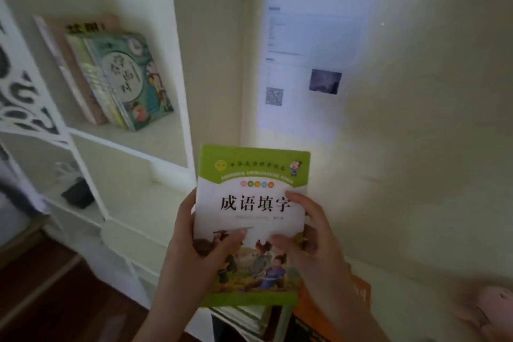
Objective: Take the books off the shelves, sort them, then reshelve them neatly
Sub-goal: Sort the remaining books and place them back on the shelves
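**Green paperback in both hands, in front of the bookcase**

- Far left: a white bookcase (177, 69). On its upper shelf board (155, 144) a small row of books (116, 78) leans to the left, a teal illustrated cover facing out. Judged thin and light. They would probably slump if one were pulled alone, so best taken as a bunch by the spines.
- Lower left compartment: a small dark pot (79, 194), blurred.
- Left hand (191, 247): grasps the left edge of the green paperback. The thumb lies across the front cover and the fingers are tucked behind it.
- Green paperback (249, 169): held in the air, upright, cover to the camera, just right of the bookcase and above a pile. It has a soft glossy cover and is slim. Judged light, a bit flexible and somewhat slick. A grip on both long edges, as here, keeps it flat. A one-handed hold would be safest at the spine side.
- Right hand (313, 241): clasps the right edge. The thumb and one fingertip press on the cover and the other fingers curl round the side.
- Below the hands: a stack of books (244, 319), page edges showing, with an orange book (362, 296) beside it. What they rest on is not shown.
- Right: a bare wall (416, 147) with a pale projected page (311, 36), text unreadable.
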Available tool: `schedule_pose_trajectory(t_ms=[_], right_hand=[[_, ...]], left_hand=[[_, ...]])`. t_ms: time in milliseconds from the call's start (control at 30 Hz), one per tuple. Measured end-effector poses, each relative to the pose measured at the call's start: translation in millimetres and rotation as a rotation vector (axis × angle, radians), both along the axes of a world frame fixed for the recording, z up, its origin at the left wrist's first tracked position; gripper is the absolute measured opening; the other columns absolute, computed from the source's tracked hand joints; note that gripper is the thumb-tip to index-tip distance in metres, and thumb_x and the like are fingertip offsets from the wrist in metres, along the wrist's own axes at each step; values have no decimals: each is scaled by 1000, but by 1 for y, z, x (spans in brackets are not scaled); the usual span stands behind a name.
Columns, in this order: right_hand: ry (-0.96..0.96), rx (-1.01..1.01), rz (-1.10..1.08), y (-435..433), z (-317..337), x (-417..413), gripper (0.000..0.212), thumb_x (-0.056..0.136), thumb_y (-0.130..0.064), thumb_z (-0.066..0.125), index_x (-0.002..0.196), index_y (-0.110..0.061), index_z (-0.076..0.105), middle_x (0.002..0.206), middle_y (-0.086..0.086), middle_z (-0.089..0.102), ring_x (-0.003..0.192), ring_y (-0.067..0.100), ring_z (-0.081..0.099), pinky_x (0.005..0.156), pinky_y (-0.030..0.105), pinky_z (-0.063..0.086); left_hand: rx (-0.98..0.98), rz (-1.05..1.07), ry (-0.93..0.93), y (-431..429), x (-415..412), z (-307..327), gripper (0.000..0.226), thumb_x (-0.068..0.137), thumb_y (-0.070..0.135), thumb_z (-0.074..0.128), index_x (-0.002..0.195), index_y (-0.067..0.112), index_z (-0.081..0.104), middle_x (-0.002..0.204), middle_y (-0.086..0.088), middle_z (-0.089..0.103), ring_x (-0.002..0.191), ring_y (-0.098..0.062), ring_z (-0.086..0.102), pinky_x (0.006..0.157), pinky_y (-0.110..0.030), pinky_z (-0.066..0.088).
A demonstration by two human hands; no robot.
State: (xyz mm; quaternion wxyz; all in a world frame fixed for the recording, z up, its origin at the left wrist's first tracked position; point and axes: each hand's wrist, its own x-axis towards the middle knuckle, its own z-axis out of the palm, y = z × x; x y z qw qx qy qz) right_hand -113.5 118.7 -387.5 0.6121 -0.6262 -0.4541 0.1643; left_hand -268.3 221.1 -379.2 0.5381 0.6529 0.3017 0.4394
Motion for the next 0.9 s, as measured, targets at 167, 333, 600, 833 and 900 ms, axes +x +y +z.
schedule_pose_trajectory(t_ms=[167,333,600,833,900], right_hand=[[-192,93,119,77,30,-53,58,83,-27,72,126,-55,44,123,-22,51,114,8,55,92,36,51],[-372,126,181,165,51,-89,76,86,-9,70,140,-45,31,139,-4,32,128,-8,33,99,4,31],[-306,37,119,277,45,-79,84,79,-7,76,136,-42,26,144,-4,18,116,-23,30,95,-1,33],[-260,46,64,273,13,-73,69,84,-18,69,131,-57,38,140,-31,19,122,-4,45,98,11,40],[-230,72,65,270,9,-76,60,82,-24,63,126,-58,41,133,-34,28,115,0,53,93,12,44]], left_hand=[[20,171,-99,61,-58,23,75,61,16,79,126,34,47,102,8,68,86,-10,69,68,-35,58],[149,323,-130,140,-89,40,66,73,11,78,124,36,44,108,8,65,91,-8,67,68,-31,58],[208,431,-154,256,-62,59,68,79,10,74,135,24,37,106,14,59,87,8,62,62,-12,52],[158,519,-243,305,4,53,70,84,8,69,141,30,34,114,37,53,91,14,58,82,-26,52],[153,567,-269,318,21,49,69,86,9,67,142,31,33,130,14,55,109,-2,57,92,-34,52]])
